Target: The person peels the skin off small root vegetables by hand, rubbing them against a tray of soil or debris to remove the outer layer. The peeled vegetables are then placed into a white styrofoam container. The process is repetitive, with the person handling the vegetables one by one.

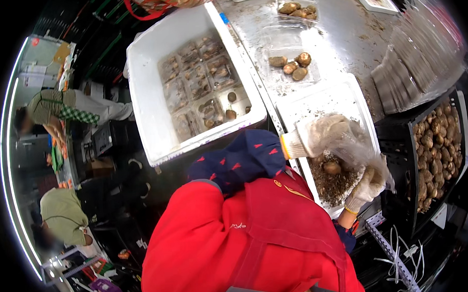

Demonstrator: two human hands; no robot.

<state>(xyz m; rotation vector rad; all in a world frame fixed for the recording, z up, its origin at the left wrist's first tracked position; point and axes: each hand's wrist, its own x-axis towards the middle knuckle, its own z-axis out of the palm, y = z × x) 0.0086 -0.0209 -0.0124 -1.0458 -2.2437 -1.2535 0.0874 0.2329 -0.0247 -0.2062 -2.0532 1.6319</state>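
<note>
Both my hands wear off-white knitted gloves. My left hand (325, 132) and my right hand (368, 183) grip a crumpled piece of clear plastic (353, 148) stretched between them; whether it is a bag or a thin container I cannot tell. Under them lies a white foam tray (317, 91), strewn with dark soil and root bits. One brown tuber (332, 168), which looks like taro, rests in that dirt. Just beyond the tray, an opened clear clamshell box (270, 76) holds several tubers (299, 73), some with pale cut ends.
A deep white foam box (146, 110) holds rows of filled clear packs. Nested clear containers (414, 67) lean at the right, above a black crate (394, 139) of tubers. Another filled clamshell (298, 12) sits farther up the metal table (342, 35). Two people (64, 216) stand at left.
</note>
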